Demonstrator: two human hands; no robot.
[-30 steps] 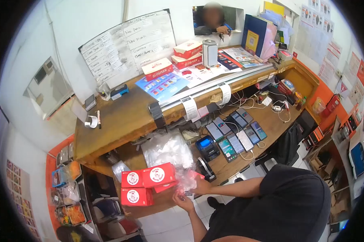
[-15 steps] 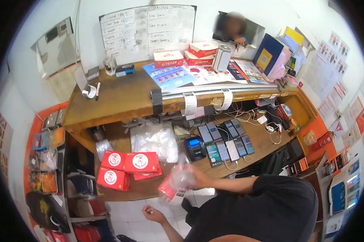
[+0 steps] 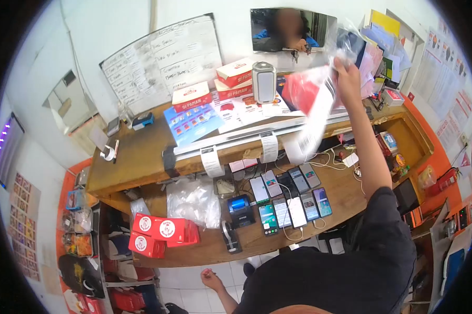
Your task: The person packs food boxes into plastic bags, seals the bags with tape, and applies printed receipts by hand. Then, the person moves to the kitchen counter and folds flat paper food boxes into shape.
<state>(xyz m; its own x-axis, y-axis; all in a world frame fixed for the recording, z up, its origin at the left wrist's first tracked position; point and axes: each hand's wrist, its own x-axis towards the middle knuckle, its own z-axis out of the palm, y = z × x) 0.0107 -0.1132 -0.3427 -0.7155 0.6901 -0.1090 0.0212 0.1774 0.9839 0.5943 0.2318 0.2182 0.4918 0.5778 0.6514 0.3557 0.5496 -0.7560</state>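
My right hand (image 3: 347,78) is closed on the gathered top of a clear plastic bag (image 3: 340,51), held up over the raised counter shelf. Inside the bag shows a red box (image 3: 305,91), partly blurred. A long white receipt (image 3: 315,123) hangs down from the bag. Low at the desk's front edge, my left hand (image 3: 210,279) is curled closed over the tiled floor; whatever it may hold is hidden. Closest to it on the desk are a small black tape dispenser (image 3: 230,238) and a stack of red boxes (image 3: 162,232) with round white labels.
Several phones (image 3: 297,212) with charging cables lie beside a black receipt printer (image 3: 240,210). Clear plastic bags (image 3: 194,201) are piled left of it. Red-and-white boxes (image 3: 191,97) and a white speaker-like device (image 3: 264,82) stand on the shelf. Another person (image 3: 298,44) is at the wall opening.
My right hand has lifted the bagged red box from the desk's front up and forward over the shelf, toward the wall opening. The view has shifted; my left hand stays low.
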